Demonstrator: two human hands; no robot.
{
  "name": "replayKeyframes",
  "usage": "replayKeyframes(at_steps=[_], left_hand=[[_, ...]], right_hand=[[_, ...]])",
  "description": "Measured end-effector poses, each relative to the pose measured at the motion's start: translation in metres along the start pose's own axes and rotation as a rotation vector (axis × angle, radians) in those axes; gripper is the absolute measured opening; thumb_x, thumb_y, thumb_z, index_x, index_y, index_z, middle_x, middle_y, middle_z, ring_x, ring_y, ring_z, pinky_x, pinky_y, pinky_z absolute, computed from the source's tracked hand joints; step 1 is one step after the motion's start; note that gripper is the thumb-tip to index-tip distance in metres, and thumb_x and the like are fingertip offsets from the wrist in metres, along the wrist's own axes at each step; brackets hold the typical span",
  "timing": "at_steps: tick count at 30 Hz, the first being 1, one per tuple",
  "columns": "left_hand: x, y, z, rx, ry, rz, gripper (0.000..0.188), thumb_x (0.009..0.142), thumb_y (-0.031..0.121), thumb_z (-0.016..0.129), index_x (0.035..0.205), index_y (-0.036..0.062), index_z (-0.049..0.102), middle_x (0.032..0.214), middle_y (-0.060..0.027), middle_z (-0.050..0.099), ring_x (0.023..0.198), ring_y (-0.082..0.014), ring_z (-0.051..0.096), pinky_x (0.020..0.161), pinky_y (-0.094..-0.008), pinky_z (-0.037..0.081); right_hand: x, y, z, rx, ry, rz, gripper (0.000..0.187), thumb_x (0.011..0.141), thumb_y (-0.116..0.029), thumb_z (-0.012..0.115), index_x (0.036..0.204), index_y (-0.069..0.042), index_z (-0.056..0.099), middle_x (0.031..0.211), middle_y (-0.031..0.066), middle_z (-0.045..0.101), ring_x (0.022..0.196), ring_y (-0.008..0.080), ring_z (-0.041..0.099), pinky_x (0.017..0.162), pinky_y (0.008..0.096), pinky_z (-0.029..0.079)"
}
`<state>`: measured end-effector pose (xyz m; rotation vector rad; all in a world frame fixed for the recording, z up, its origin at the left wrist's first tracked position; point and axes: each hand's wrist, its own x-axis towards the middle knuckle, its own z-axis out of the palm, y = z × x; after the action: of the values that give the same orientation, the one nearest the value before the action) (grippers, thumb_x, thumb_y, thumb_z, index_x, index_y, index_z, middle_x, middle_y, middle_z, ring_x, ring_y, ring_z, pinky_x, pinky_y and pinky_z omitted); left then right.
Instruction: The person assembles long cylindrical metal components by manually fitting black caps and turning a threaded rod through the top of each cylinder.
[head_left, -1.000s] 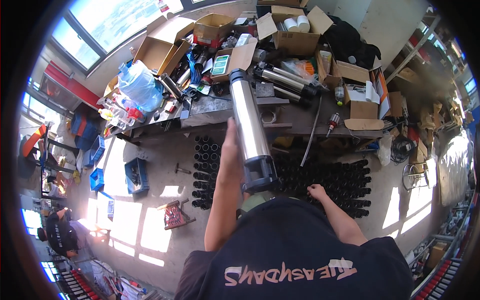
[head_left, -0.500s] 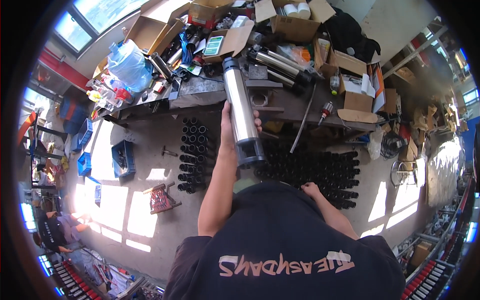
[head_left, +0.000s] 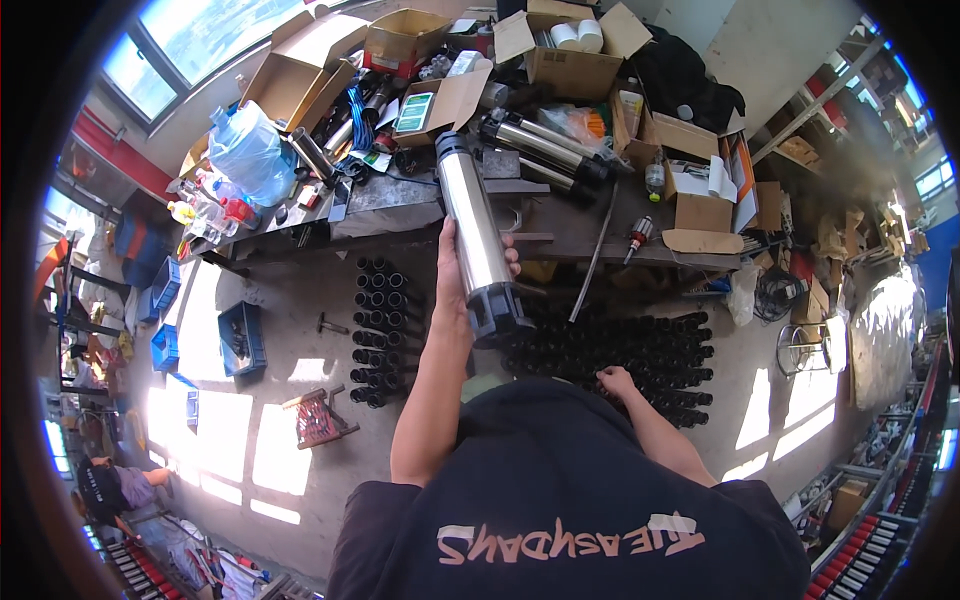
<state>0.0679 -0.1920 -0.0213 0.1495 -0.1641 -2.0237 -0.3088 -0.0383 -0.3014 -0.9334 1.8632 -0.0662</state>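
My left hand [head_left: 453, 268] is wrapped round a long steel cylinder [head_left: 468, 210] with black end fittings, in front of the workbench. The cylinder leans slightly, its upper end to the left. Its lower fitting [head_left: 496, 312] is ribbed and has openings between the ribs. Low on the right, my right hand [head_left: 617, 381] is closed with curled fingers, beside the rows of black cylindrical parts [head_left: 650, 355] on the floor. Whatever those fingers hold, if anything, is hidden.
The cluttered workbench [head_left: 395, 208] carries steel cylinders [head_left: 540, 140], open cardboard boxes [head_left: 575, 70] and a blue water jug [head_left: 250, 155]. More black parts [head_left: 378, 325], a blue crate [head_left: 242, 338] and a small stool [head_left: 318, 418] stand on the floor. Another person [head_left: 115, 487] is at far left.
The steel cylinder has turned about its long axis in my left hand, so its lower fitting shows another side. My right hand has stayed near the black parts. The whole view has shifted slightly.
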Motion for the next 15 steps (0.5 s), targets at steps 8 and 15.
replayKeyframes(at_steps=[8,15], left_hand=[[0.01,-0.005,0.018,-0.049,0.159,-0.013,0.082,0.094,0.069,0.041,0.109,-0.0111,0.05,0.093,-0.0173,0.058,0.08,-0.0272,0.061,0.073,-0.0398,0.056],[-0.002,0.001,0.018,-0.183,0.174,0.041,0.073,0.096,0.06,0.048,0.121,-0.008,0.041,0.102,-0.0163,0.054,0.084,-0.0244,0.057,0.076,-0.0376,0.056]], right_hand=[[0.077,-0.024,-0.018,0.214,0.175,-0.15,0.033,0.089,-0.023,0.066,0.115,-0.004,0.066,0.092,0.008,0.07,0.075,0.0154,0.063,0.056,0.0295,0.048],[0.068,-0.141,0.0,0.505,-0.005,-0.035,0.064,0.085,-0.034,0.069,0.141,-0.011,0.046,0.121,0.0084,0.058,0.106,0.0165,0.054,0.082,0.0375,0.042]])
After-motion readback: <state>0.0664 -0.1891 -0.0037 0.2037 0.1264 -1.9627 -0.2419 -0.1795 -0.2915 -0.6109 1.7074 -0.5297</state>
